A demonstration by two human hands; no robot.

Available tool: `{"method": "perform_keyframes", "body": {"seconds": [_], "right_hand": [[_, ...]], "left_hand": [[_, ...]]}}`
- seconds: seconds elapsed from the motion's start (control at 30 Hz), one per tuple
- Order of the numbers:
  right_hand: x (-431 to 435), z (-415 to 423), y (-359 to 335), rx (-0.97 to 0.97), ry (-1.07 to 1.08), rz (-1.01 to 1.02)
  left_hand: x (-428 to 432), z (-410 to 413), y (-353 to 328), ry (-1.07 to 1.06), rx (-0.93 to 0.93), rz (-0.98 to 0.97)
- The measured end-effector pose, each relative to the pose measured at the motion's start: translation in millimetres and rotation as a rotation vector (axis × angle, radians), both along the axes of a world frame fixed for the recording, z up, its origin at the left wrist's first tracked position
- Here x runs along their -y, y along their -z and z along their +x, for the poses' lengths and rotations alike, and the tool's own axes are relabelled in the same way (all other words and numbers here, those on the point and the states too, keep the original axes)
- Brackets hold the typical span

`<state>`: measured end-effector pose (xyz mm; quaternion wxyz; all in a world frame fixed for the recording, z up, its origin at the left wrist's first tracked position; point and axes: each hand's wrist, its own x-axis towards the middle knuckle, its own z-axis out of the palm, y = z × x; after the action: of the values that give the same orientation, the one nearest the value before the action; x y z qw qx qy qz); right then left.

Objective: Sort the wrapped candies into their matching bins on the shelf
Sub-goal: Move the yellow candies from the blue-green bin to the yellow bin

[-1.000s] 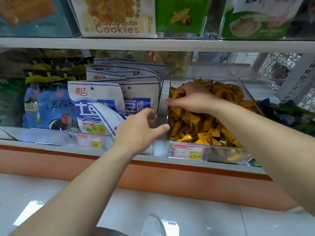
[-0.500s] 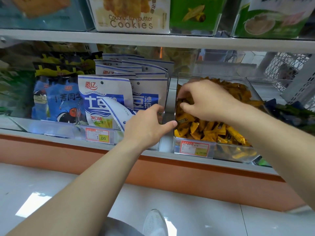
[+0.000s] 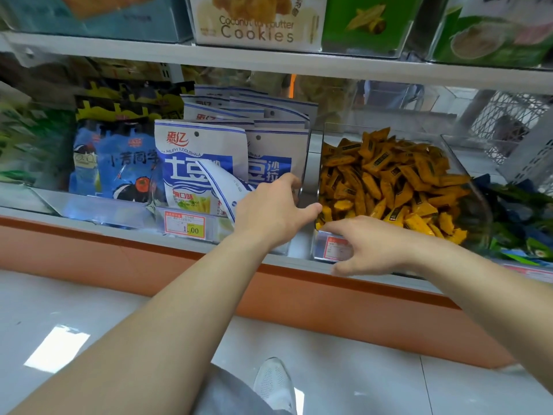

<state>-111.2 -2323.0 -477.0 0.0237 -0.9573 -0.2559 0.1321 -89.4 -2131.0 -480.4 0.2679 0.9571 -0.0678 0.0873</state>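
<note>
Head view: clear plastic bin, crinkly oblong orange candies

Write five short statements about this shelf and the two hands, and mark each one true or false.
1. The clear bin holds orange-wrapped candies. True: the candies fill the clear bin.
2. The right hand is buried deep in the candy pile. False: the right hand rests at the bin's front edge, over a price tag.
3. White and blue bags stand left of the candy bin. True: the bags are there.
4. The left hand hangs free. False: the left hand grips the clear wall beside the bags.
5. The cookie box shares the candies' shelf. False: the cookie box sits one shelf higher.
</note>
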Motion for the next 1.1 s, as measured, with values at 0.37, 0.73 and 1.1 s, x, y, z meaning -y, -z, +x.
{"method": "perform_keyframes", "body": {"seconds": [0.37, 0.73, 1.1], "right_hand": [[-17, 24, -5, -0.196, 0.053, -0.175], [-15, 29, -3, -0.057, -0.087, -0.219], [11, 28, -22, -0.015, -0.048, 0.333]], "left_hand": [[1, -1, 2, 0.0, 0.022, -0.004], [0, -4, 2, 0.001, 0.012, 0.027], [-2, -2, -2, 0.006, -0.019, 0.002]]}}
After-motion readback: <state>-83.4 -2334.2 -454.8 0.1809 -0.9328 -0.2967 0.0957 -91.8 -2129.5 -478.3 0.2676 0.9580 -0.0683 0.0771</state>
